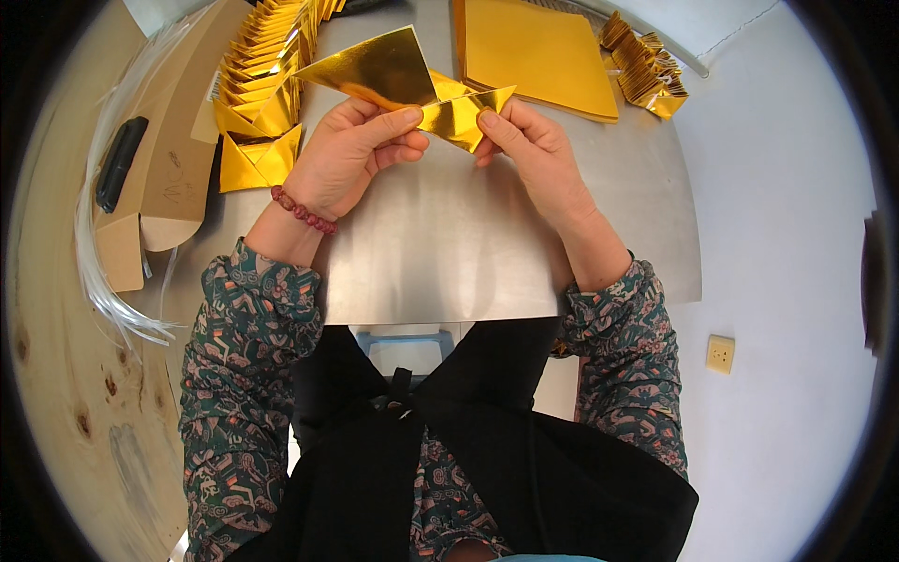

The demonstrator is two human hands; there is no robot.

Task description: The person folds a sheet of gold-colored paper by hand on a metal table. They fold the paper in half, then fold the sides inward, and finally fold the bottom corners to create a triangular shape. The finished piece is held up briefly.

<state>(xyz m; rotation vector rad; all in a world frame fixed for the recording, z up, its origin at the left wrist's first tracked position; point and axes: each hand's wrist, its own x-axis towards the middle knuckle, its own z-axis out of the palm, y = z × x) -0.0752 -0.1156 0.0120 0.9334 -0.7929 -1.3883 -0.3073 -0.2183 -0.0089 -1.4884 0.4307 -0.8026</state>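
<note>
A sheet of shiny gold foil paper (384, 70), partly folded, is held up above the metal table between both hands. My left hand (351, 150) pinches it near its middle, thumb on top; a broad triangular flap rises above this hand. My right hand (534, 155) grips the narrower folded end between thumb and fingers. The fingertips behind the paper are partly hidden. Left of my left hand stands a long row of folded gold paper pieces (257, 164), nested one in another.
A stack of flat gold paper (534, 51) lies at the back, with a smaller row of folded pieces (655, 84) to its right. On the left are a cardboard box (169, 150) and white plastic strands (94, 253). The metal table's (440, 272) near edge faces me.
</note>
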